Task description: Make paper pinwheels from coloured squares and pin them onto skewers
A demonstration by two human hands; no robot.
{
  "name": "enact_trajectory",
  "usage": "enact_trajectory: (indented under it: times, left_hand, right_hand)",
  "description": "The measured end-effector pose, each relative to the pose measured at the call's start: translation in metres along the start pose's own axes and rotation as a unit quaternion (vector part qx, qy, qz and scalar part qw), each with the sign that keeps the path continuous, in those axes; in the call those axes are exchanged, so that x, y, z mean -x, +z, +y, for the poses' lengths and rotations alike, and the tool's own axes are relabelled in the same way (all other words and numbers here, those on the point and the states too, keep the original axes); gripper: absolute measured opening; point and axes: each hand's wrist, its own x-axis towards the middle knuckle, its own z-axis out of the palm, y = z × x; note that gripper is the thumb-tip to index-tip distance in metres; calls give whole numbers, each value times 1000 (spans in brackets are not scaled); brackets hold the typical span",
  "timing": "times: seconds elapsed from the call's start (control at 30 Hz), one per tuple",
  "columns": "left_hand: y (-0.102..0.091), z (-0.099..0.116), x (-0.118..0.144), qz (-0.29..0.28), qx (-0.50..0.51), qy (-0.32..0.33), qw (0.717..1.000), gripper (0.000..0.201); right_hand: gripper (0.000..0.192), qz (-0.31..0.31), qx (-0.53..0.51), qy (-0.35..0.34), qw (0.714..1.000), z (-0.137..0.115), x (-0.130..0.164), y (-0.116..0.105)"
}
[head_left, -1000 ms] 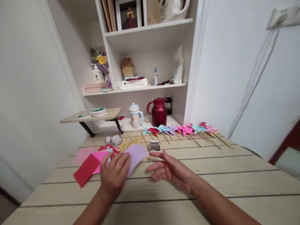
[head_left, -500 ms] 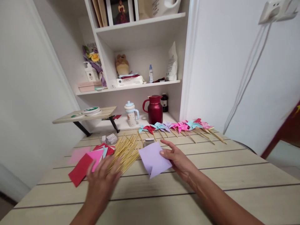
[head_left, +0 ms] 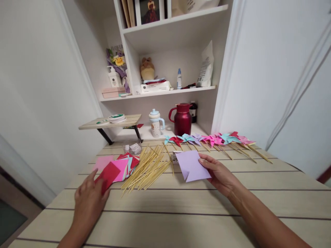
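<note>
"Between the thumb and fingers of the right hand [head_left: 219,176], what's that?"

"One lavender sheet [head_left: 191,166], pinched at its right edge."

"And the left hand [head_left: 88,198]?"

"Its fingers are loosely spread at the red sheet [head_left: 110,173]; whether they grip it, I can't tell."

"What's beside those fingers?"

"To their right, a bright pink sheet [head_left: 122,174], then thin sticks [head_left: 148,168]. Beyond the right fingers lie paper pinwheels [head_left: 212,140]."
</note>
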Motion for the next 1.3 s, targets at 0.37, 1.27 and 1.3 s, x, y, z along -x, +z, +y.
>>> enact_trajectory:
  times: [0.37, 1.27, 1.3]
  left_hand:
    - [-15, 16, -22, -33, -30, 27, 999, 38]
    - [-17, 17, -66, -139, 95, 217, 962, 33]
    - [-18, 19, -69, -138, 95, 213, 963, 31]
  right_hand:
    - [25, -10, 23, 8, 1000, -1, 6, 6]
    - [28, -33, 40, 7, 999, -3, 10, 11]
    - [28, -34, 40, 9, 999, -3, 11, 11]
